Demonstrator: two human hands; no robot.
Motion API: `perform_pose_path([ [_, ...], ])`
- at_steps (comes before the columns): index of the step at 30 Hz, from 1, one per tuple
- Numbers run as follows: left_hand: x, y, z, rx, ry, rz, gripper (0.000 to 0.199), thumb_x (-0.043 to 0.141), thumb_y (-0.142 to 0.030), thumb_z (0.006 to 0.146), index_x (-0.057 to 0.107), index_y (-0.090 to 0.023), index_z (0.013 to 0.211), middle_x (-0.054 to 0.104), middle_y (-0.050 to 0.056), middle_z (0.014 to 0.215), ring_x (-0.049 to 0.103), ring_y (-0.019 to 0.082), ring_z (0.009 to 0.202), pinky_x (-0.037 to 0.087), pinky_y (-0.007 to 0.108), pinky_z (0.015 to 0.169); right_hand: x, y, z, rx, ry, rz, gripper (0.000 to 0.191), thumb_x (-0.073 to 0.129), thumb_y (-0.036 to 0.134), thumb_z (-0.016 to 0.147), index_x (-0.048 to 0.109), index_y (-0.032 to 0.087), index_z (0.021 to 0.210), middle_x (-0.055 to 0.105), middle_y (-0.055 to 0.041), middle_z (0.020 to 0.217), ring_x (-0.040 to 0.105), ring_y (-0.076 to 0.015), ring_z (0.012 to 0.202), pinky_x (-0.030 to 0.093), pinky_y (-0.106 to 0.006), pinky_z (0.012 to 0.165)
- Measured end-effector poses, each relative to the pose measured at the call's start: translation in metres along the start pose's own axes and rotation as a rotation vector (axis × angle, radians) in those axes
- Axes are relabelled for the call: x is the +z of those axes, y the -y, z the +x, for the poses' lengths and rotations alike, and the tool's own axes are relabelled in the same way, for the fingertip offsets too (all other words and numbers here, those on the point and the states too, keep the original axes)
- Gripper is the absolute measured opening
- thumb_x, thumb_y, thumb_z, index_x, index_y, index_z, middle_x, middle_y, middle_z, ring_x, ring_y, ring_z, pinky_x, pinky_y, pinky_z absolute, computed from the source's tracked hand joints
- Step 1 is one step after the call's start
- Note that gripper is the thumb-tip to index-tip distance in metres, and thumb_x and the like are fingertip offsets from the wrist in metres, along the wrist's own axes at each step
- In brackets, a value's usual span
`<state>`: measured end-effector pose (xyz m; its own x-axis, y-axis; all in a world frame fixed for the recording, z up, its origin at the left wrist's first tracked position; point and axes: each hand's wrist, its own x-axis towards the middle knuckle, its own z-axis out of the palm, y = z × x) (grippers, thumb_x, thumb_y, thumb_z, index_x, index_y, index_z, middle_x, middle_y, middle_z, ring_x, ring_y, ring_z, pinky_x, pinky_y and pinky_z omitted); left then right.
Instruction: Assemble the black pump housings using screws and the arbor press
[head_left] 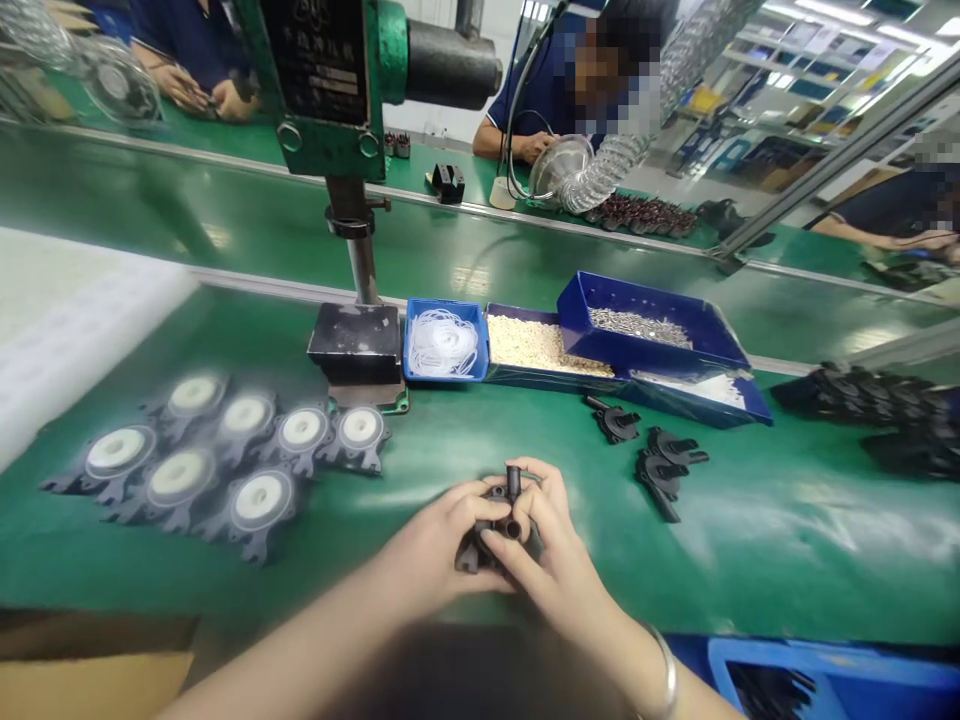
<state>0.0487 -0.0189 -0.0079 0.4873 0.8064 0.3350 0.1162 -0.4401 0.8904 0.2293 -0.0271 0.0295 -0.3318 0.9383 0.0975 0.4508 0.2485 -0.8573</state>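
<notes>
Near the front of the green bench, both hands are closed around a black plastic pump housing (513,484) with two pipe stubs, one pointing up and one toward me. My left hand (446,535) grips its left side, with fingers across the top. From the right, my right hand (559,550) presses thumb and fingers around the stubs. My palms and fingers hide much of the part. To the left lie several dark bases with white discs (260,498). Several black pipe-stub covers (661,466) rest to the right.
A green press (330,90) stands behind, over a black block (356,343). Beside it are a blue tray of clear rings (442,343), a bin of cream pieces (536,343) and a bin of metal screws (645,328). Black parts (862,400) are piled right; people work opposite.
</notes>
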Motion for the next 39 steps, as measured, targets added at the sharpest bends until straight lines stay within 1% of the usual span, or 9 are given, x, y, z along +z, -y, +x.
perform_pose_path([
  [14,0.000,0.007,0.000,-0.038,0.014,0.028,0.063,0.085,-0.029,0.068,0.048,-0.025,0.118,0.058,0.011,0.128,0.054,0.028,0.125,0.045,0.044,0.104,0.010,-0.004,0.000,-0.064,-0.141,0.022,0.030,0.057,0.038,0.093,0.038,0.021,0.077,0.040,-0.0118,0.123,0.046,-0.0250,0.120,0.043,-0.039,0.099],
  [20,-0.008,-0.029,0.005,-0.160,-0.056,-0.030,0.059,0.090,-0.029,0.057,0.055,-0.022,0.105,0.066,0.006,0.109,0.064,0.026,0.100,0.051,0.039,0.088,-0.003,0.011,0.006,-0.111,-0.051,-0.062,0.028,0.055,0.043,0.093,0.046,0.021,0.080,0.045,-0.0121,0.125,0.045,-0.0276,0.125,0.043,-0.044,0.102],
  [23,-0.040,-0.062,0.007,-0.198,-0.136,-0.076,0.057,0.089,-0.033,0.056,0.056,-0.022,0.102,0.066,0.004,0.104,0.064,0.025,0.096,0.051,0.035,0.085,-0.029,0.040,0.026,-0.265,-0.014,-0.061,0.023,0.053,0.045,0.095,0.051,0.022,0.091,0.043,-0.0124,0.133,0.044,-0.0289,0.128,0.044,-0.046,0.103],
  [26,-0.093,-0.084,0.017,-0.189,-0.278,0.057,0.059,0.088,-0.034,0.059,0.053,-0.024,0.105,0.065,0.002,0.107,0.062,0.024,0.101,0.048,0.035,0.092,-0.060,0.080,0.069,-0.449,-0.135,-0.085,0.020,0.052,0.042,0.097,0.052,0.022,0.096,0.043,-0.0130,0.135,0.045,-0.0288,0.128,0.043,-0.047,0.104],
  [29,-0.148,-0.078,0.038,-0.198,-0.412,0.193,0.058,0.084,-0.035,0.064,0.048,-0.024,0.108,0.065,0.001,0.103,0.062,0.023,0.098,0.047,0.035,0.090,-0.085,0.126,0.132,-0.595,-0.319,-0.043,0.025,0.057,0.044,0.095,0.052,0.023,0.107,0.045,-0.0136,0.132,0.049,-0.0278,0.126,0.046,-0.044,0.103],
  [31,-0.174,-0.063,0.054,-0.192,-0.446,0.211,0.058,0.084,-0.036,0.064,0.048,-0.023,0.107,0.066,0.001,0.103,0.063,0.023,0.099,0.047,0.035,0.090,-0.098,0.159,0.179,-0.663,-0.361,-0.002,0.044,0.059,0.048,0.094,0.046,0.021,0.127,0.044,-0.0157,0.137,0.049,-0.0285,0.127,0.045,-0.046,0.106],
  [35,-0.195,-0.034,0.073,-0.199,-0.439,0.203,0.057,0.084,-0.035,0.063,0.049,-0.021,0.105,0.067,0.002,0.101,0.064,0.023,0.096,0.048,0.034,0.088,-0.119,0.235,0.254,-0.733,-0.300,-0.015,0.065,0.050,0.050,0.099,0.024,0.018,0.150,0.030,-0.0163,0.153,0.041,-0.0264,0.136,0.037,-0.042,0.113],
  [37,-0.198,-0.027,0.079,-0.197,-0.429,0.198,0.058,0.084,-0.036,0.062,0.048,-0.022,0.106,0.066,0.002,0.101,0.063,0.022,0.096,0.048,0.034,0.088,-0.126,0.268,0.266,-0.793,-0.260,-0.011,0.058,0.041,0.050,0.102,0.027,0.018,0.149,0.036,-0.0127,0.150,0.049,-0.0220,0.128,0.043,-0.036,0.105],
  [39,-0.200,-0.024,0.083,-0.192,-0.411,0.185,0.060,0.085,-0.036,0.062,0.047,-0.022,0.106,0.066,0.002,0.102,0.063,0.023,0.096,0.048,0.034,0.089,-0.128,0.289,0.256,-0.865,-0.247,0.048,0.051,0.034,0.050,0.104,0.038,0.017,0.143,0.050,-0.0071,0.136,0.062,-0.0140,0.107,0.050,-0.029,0.089],
])
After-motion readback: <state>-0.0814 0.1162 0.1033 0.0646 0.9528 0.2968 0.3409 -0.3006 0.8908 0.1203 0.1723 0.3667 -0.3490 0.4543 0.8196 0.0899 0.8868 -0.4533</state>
